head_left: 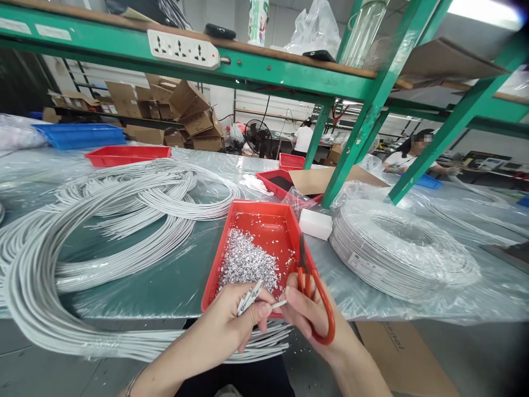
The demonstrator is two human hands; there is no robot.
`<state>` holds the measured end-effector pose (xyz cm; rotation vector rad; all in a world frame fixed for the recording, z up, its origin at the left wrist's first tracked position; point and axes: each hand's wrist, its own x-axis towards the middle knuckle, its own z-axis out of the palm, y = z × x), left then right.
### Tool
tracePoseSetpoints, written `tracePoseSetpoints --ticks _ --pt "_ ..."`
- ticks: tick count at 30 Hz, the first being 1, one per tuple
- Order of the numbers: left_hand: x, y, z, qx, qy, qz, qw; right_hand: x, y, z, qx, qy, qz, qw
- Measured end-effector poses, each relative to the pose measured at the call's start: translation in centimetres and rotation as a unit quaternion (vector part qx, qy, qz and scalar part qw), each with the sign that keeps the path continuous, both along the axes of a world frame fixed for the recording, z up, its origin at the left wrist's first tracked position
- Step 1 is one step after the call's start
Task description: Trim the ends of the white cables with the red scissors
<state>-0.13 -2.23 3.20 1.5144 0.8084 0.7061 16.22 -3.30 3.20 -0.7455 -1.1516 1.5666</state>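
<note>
My left hand (235, 314) is closed over the red tray's near edge. A few grey cable ends with silvery parts (249, 298) stick up from its grip. Between its thumb and finger it pinches one thin pale cable end (278, 304). My right hand (309, 306) meets that cable end with thumb and fingertips, while orange-handled scissors (326, 314) hang in the same hand, dark blades pointing up and away. Under both hands stands a red tray (206, 284), with a heap of small silvery pieces (248, 262) inside. Loose ends of a grey cable bundle (264, 344) lie below my hands.
Large coils of grey cable (103, 270) cover the left of the table. A wrapped cable coil (397, 253) and a white box (315, 223) stand right of the tray. A green shelf frame (355, 132) rises beyond. Two people work farther back.
</note>
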Motion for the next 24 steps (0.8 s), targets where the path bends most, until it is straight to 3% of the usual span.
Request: tracePoseSetpoints --ticks 2,5,8,12,15,19,21,24 --pt "0.1 0.3 0.0 0.014 -0.023 0.001 1.000 -0.4 0.3 -0.5 -0.055 0.072 0.040 0.995" --pt "0.4 0.6 -0.1 0.023 -0.040 0.024 0.999 -0.5 0.4 -0.8 -0.072 0.087 0.036 0.993" --pt "0.7 0.8 -0.2 0.041 -0.022 0.057 0.997 -0.1 0.3 -0.5 -0.016 0.027 -0.031 0.999" --pt "0.9 0.8 -0.1 0.142 0.013 0.094 0.985 0.2 0.1 0.0 0.061 -0.079 -0.110 0.989" --pt "1.0 0.8 0.1 0.191 0.025 0.115 0.975 -0.1 0.1 -0.2 -0.002 0.024 -0.067 0.997" --pt "1.0 0.8 0.1 0.185 0.017 0.115 0.976 -0.9 0.4 -0.6 -0.097 0.172 0.001 0.980" --pt "1.0 0.8 0.0 0.179 0.012 0.119 0.977 -1.0 0.5 -0.7 -0.085 0.154 -0.014 0.984" --pt "1.1 0.8 -0.1 0.178 0.022 0.130 0.975 -0.8 0.5 -0.7 0.001 0.040 -0.086 0.996"
